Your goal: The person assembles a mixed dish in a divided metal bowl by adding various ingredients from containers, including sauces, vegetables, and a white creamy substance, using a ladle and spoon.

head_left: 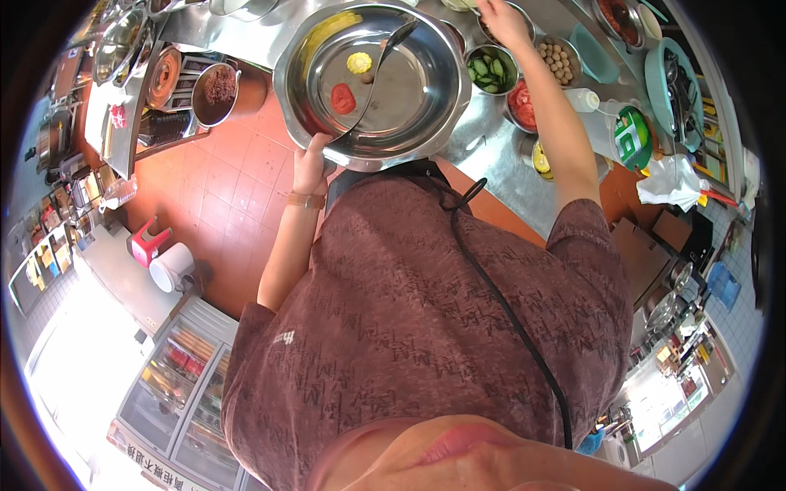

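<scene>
A large steel basin [449, 123] stands in front of me, holding a round of corn [359, 63], a tomato slice [343, 99] and a small brown ball [367, 78]. A long-handled ladle [400, 34] slants across it. My left hand [309, 166] is closed at the near left rim, where the ladle's handle ends; whether it also grips that handle is unclear. My right hand [505, 26] reaches over a steel bowl [524, 18] at the upper edge, its fingertips too little seen to tell a grip. Under that forearm sit bowls of cucumber slices [490, 72] and tomato slices [521, 105].
Pale balls [556, 60] fill another bowl on the steel counter [514, 184]. Corn pieces [541, 158] sit nearer me. A teal basket [661, 90] of utensils stands at right. On the left are a pot [232, 96], a red stool [151, 242] and a tiled floor [217, 204].
</scene>
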Demonstrator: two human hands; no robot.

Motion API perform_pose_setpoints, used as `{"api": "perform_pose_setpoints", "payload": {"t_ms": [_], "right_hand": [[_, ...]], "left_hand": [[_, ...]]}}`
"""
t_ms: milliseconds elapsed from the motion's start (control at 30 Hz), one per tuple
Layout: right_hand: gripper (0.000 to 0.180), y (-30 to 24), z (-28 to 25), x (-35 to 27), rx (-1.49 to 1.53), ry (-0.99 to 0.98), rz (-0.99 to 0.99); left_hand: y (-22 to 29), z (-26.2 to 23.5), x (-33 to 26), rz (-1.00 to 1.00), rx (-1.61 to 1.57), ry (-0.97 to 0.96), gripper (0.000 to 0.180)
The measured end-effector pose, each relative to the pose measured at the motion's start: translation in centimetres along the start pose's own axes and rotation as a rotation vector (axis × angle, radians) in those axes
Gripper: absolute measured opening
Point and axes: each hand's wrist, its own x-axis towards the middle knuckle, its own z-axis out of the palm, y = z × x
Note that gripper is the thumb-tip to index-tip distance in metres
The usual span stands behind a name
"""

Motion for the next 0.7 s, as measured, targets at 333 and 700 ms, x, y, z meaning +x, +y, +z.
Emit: {"api": "perform_pose_setpoints", "payload": {"t_ms": [333,700], "right_hand": [[0.033,-17.4,-2.8,-4.7,0.375,-0.104,-0.385],[0.024,2.4,2.2,-11.4,-0.454,-0.392,0.102]], "left_hand": [[-0.4,-1.5,2.4,-0.028,-0.006,-0.125,0.011],[0.9,-5.0,1.0,-0.013,-0.091,-0.048,0.006]]}}
